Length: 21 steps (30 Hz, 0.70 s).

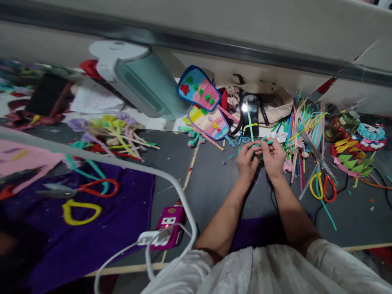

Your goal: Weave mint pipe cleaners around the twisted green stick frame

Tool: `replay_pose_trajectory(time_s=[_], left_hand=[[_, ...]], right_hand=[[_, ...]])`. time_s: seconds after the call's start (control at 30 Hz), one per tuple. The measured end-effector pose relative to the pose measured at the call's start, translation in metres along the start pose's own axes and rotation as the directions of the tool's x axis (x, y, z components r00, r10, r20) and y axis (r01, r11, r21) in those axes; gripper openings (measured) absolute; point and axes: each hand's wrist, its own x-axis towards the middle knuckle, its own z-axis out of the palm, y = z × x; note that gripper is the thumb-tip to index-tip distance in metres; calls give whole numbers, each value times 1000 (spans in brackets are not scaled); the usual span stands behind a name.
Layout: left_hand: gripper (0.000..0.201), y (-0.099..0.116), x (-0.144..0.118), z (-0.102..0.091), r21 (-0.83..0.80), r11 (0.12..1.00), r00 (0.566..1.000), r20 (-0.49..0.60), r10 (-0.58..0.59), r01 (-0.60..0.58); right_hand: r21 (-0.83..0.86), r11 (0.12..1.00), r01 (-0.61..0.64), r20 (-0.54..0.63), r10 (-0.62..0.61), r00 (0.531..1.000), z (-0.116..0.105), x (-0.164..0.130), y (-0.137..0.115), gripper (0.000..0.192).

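Both of my hands are closed and close together above the dark table (214,192). Between the fingertips of my left hand (247,161) and my right hand (275,158) is a teal-green pipe cleaner (268,142), bent or twisted, with its middle partly hidden by the fingers. A pale green stem (250,122) stretches away beyond my left hand, across a black phone (254,108); whether it joins the held piece I cannot tell. Small teal and purple scraps lie left of my hands. To the right is a bundle of colourful pipe cleaners (309,126).
Scissors with yellow and red handles (328,188) lie at right, another pair (92,188) on purple cloth (128,232) at left. Two fan-shaped craft pieces (199,87) lean by a canvas bag (278,104). A white cable (180,188) crosses to a magenta power bank (173,218).
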Motion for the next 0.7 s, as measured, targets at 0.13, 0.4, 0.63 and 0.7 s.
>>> replay_pose_trajectory(time_s=[0.13,0.4,0.63,0.7], left_hand=[[10,-6,-1,-2,-54,998,999,-19,-45,44],[10,0,-2,-3,-179,973,989,0,-151,148],[13,-3,-3,-1,-195,966,986,44,-161,167],[10,-4,-3,0,-188,969,988,32,-154,157]], right_hand=[[23,999,40,104,-42,994,-3,-1,-5,22],[-57,976,212,278,-189,942,-31,24,-1,28],[-134,967,216,320,-164,933,-23,22,18,14],[-165,969,182,207,-146,967,-19,20,25,15]])
